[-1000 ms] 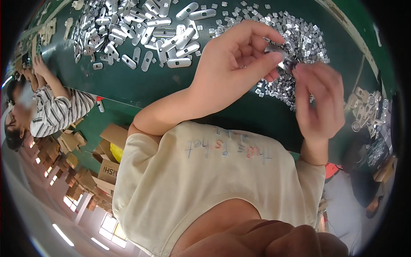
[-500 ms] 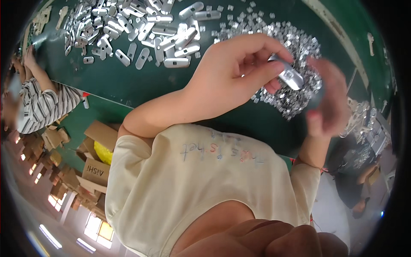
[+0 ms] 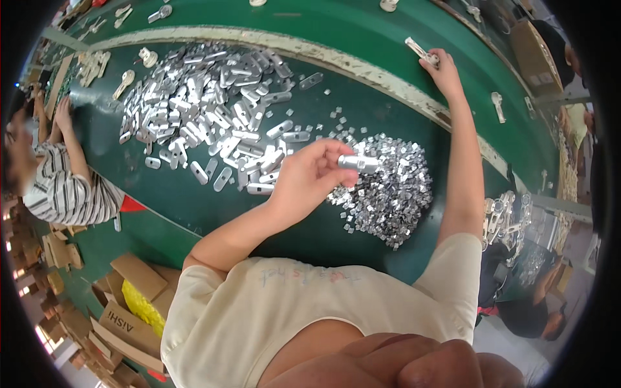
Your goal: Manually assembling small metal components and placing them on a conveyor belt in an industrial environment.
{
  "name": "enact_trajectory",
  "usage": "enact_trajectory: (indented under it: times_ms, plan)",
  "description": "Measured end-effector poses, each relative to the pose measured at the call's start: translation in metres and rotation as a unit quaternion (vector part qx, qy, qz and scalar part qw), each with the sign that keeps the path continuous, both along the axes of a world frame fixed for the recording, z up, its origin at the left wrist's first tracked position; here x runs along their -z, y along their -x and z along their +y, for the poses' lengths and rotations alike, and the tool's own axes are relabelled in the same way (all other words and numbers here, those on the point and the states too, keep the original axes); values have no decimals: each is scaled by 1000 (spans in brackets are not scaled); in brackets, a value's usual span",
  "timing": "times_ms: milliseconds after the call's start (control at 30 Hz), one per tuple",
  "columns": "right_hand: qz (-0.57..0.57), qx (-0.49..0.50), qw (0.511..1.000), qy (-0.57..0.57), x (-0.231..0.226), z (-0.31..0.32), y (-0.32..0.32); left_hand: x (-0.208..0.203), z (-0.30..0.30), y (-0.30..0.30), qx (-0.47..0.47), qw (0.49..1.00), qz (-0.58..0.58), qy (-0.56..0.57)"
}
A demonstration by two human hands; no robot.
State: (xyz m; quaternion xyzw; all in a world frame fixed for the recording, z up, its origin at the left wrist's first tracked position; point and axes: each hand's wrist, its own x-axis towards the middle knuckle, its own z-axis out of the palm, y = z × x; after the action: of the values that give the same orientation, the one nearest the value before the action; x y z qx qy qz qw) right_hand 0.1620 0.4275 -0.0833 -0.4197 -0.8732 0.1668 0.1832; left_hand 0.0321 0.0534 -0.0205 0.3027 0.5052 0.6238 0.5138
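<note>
Over the heap of small pieces (image 3: 404, 204), the left hand (image 3: 307, 181) pinches just one end of an oblong plate (image 3: 362, 163), which could therefore slip, while beyond the heap the right hand (image 3: 446, 76) has fingers curled around a pale part (image 3: 416, 48).

Shirt (image 3: 284, 301), six o'clock: red and blue-grey lettering across chest, upside down. Cardboard box (image 3: 132, 336), eight o'clock: dark printed letters on flap.

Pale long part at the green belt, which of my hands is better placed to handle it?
Probably your right hand: its fingers are on the pale long part, while your left hand is farther away, gripping a silver plate.
</note>
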Motion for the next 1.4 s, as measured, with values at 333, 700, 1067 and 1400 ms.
enact_trajectory:
  times_ms: [333,700,1067,1400]
  plan:
    - [273,-91,920,265,-90,-246,-49,-17,3,6,7,999,18,-27]
    - [156,-183,968,-70,-103,-301,-64,-33,-14,-15,97,992,83,-21]
    - [168,-212,961,-58,-98,-298,-67,-24,-18,-25,38,987,125,-91]
    - [315,-153,903,250,-80,-309,-66,-20,-23,-31,20,983,183,5]
